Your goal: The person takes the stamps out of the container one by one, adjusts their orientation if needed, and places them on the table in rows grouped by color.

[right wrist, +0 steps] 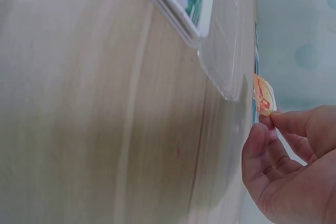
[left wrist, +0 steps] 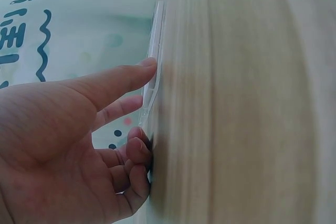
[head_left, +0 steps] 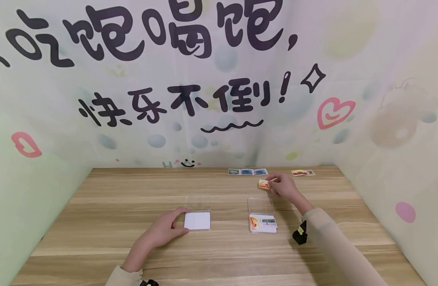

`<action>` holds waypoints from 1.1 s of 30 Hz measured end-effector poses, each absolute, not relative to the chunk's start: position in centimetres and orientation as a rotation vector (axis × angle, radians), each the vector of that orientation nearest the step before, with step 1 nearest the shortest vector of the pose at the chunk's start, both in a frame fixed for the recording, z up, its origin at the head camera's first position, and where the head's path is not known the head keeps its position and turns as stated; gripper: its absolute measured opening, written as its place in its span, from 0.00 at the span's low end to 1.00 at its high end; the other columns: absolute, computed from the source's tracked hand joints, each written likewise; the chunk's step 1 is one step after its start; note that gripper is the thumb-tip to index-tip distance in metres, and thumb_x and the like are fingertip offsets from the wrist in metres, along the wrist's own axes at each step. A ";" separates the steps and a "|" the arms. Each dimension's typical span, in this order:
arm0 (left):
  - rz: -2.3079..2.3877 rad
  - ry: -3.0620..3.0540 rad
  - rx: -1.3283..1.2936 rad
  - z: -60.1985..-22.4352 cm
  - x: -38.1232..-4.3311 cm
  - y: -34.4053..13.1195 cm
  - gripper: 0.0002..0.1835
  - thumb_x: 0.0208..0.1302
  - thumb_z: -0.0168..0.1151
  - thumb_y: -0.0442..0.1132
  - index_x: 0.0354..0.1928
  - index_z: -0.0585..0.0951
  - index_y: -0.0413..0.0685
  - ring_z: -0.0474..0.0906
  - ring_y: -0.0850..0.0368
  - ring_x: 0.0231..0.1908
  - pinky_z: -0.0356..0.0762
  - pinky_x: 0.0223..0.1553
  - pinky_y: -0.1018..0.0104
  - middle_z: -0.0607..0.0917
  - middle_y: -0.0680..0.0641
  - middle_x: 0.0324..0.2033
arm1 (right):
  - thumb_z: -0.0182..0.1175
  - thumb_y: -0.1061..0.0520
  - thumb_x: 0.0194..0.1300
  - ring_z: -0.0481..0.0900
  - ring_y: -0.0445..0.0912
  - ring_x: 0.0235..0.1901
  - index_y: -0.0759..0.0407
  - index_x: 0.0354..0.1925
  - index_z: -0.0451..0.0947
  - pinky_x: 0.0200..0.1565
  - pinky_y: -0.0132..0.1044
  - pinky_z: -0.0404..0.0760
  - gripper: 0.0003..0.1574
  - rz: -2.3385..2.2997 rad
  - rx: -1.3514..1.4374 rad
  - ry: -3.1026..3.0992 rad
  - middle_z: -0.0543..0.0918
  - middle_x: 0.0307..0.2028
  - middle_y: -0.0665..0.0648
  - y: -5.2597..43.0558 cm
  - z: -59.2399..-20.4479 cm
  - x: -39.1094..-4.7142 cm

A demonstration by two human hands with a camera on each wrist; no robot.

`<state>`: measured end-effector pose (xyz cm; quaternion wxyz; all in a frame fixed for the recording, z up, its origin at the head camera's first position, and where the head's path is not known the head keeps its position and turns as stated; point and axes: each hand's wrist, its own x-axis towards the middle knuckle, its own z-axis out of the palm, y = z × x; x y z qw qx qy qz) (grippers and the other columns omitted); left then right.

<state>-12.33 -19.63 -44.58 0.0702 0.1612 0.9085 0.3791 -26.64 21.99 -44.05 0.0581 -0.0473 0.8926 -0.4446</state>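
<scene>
My right hand [head_left: 284, 185] pinches a small orange-and-white picture card [head_left: 264, 184] between thumb and fingers, over the far right part of the table. The same card [right wrist: 264, 96] stands tilted at the fingertips in the right wrist view. My left hand [head_left: 164, 229] holds the left end of a clear plastic case with a white card stack [head_left: 197, 221], thumb at its near edge and index finger at its far edge. To the right sits a second open case [head_left: 260, 206], its stack of picture cards [head_left: 263, 223] face up below the clear lid.
Three blue-green cards [head_left: 247, 171] lie in a row at the table's back edge. Farther right are red-and-yellow cards [head_left: 302, 172]. A printed cloth wall [head_left: 190, 131] rises right behind the wooden table [head_left: 133, 190].
</scene>
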 end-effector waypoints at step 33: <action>1.126 2.747 0.457 -44.8 -12.3 -19.6 0.30 0.64 0.76 0.42 0.67 0.78 0.44 0.63 0.63 0.24 0.63 0.29 0.68 0.70 0.53 0.24 | 0.56 0.66 0.76 0.71 0.42 0.21 0.73 0.53 0.79 0.25 0.35 0.75 0.13 -1.361 -0.109 2.700 0.81 0.27 0.58 23.3 -44.2 -27.0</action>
